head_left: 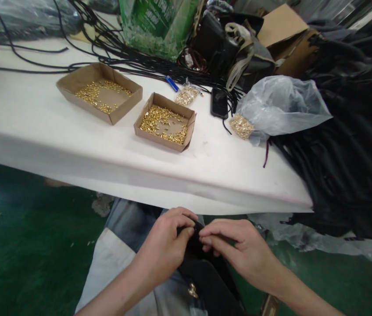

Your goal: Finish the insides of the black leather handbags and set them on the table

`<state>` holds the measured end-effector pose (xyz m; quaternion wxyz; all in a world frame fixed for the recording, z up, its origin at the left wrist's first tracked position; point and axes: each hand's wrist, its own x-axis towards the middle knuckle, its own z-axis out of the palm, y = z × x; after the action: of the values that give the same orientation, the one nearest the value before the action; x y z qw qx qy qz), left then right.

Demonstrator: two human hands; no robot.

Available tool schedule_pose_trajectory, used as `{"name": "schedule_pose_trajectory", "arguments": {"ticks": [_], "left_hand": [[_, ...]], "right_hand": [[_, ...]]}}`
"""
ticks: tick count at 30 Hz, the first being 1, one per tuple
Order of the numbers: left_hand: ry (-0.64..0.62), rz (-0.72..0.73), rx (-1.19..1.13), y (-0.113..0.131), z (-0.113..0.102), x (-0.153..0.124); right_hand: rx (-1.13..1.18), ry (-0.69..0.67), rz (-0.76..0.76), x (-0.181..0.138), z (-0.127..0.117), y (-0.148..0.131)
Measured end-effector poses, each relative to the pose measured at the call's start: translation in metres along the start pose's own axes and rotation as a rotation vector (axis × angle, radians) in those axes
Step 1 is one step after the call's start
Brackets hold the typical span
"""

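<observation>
Below the table's front edge, my left hand point(166, 241) and my right hand point(238, 245) meet over my lap. Both pinch a piece of black fabric point(205, 272), fingers closed on its top edge. The fabric hangs down between my forearms. A small cluster of gold metal pieces point(192, 289) lies on my lap beside the fabric. What the fingertips hold besides the fabric is hidden.
On the white table point(41, 131) stand two cardboard trays of gold metal pieces point(164, 123) point(100, 92). A black phone point(219, 103), clear bags of gold pieces point(241, 126), black cords point(113, 48), a green bag point(156, 22) and piled black fabric point(353, 131) crowd the back and right.
</observation>
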<state>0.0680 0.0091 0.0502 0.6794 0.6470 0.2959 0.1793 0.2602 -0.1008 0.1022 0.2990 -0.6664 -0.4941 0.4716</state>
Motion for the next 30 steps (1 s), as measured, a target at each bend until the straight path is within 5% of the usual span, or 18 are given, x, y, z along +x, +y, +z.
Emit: {"name": "schedule_pose_trajectory", "arguments": {"ticks": [3,8,30], "left_hand": [[-0.006,0.008,0.005,0.001,0.0,-0.002],[-0.006,-0.005,0.02,0.003,0.002,-0.003],[-0.052,0.085,0.016,-0.009,-0.006,-0.007]], "right_hand": [[-0.156,0.093,-0.191,-0.001,0.003,0.0],[-0.24,0.109,-0.307,-0.002,0.011,0.006],[-0.449,0.296,-0.333,0.0,0.028,0.014]]}}
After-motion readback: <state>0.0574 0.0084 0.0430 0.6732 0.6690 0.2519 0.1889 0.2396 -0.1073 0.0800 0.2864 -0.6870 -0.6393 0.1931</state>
